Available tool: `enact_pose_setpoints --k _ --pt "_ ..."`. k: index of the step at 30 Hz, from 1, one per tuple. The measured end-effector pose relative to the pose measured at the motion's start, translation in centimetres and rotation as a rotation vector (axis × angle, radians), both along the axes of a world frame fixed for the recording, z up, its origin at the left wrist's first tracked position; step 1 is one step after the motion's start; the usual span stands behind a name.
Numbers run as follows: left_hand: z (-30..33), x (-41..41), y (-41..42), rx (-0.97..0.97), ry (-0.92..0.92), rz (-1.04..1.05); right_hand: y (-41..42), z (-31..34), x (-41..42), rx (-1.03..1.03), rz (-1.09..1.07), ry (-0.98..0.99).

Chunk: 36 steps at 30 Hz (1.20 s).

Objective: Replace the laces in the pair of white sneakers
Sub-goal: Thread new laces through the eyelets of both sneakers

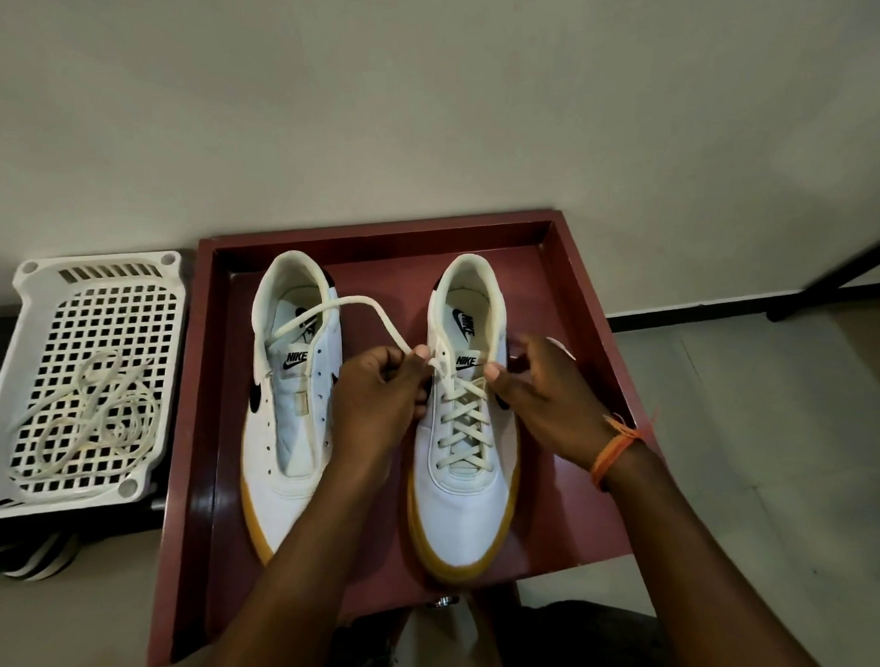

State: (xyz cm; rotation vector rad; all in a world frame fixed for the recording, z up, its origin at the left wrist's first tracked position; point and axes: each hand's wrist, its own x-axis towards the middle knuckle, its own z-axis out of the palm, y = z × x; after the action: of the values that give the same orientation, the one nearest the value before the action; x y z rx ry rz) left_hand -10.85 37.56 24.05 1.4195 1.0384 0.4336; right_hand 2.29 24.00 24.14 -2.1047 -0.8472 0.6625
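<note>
White leather sneakers with tan rubber soles (463,482) are set side by side in a dark red wooden tray (584,298). A cream flat lace (372,305) is pinched by the left hand (380,400) just beside the laced shoe's top eyelets; that shoe's far side is gripped by the right hand (545,399). Loose cream laces (89,425) are held in a white perforated plastic basket (33,317), well apart from the fingers.

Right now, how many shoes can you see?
2. Both white sneakers sit in the red tray: the unlaced sneaker on the left, the laced sneaker on the right. Something striped lies under the white basket; I can't tell what it is.
</note>
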Motion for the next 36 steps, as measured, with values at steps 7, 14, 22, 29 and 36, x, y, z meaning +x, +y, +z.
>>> enact_pose_setpoints --k 7,14,22,29,36 --pt "-1.7 -0.1 0.3 0.075 0.178 -0.053 -1.5 2.7 0.5 -0.134 0.041 0.16" --pt "-1.9 -0.4 -0.9 0.275 0.274 -0.013 -3.1 7.3 0.5 0.102 -0.088 0.358" --pt "4.5 -1.4 -3.3 0.578 0.263 -0.014 -4.7 15.2 -1.5 0.219 -0.071 0.355" --pt "14.6 -0.7 -10.9 0.705 -0.287 -0.342 -6.6 23.8 -2.8 0.317 -0.028 0.265" --pt "20.4 0.0 -12.5 0.737 -0.432 -0.209 -9.7 29.1 -5.0 0.349 0.023 0.222"
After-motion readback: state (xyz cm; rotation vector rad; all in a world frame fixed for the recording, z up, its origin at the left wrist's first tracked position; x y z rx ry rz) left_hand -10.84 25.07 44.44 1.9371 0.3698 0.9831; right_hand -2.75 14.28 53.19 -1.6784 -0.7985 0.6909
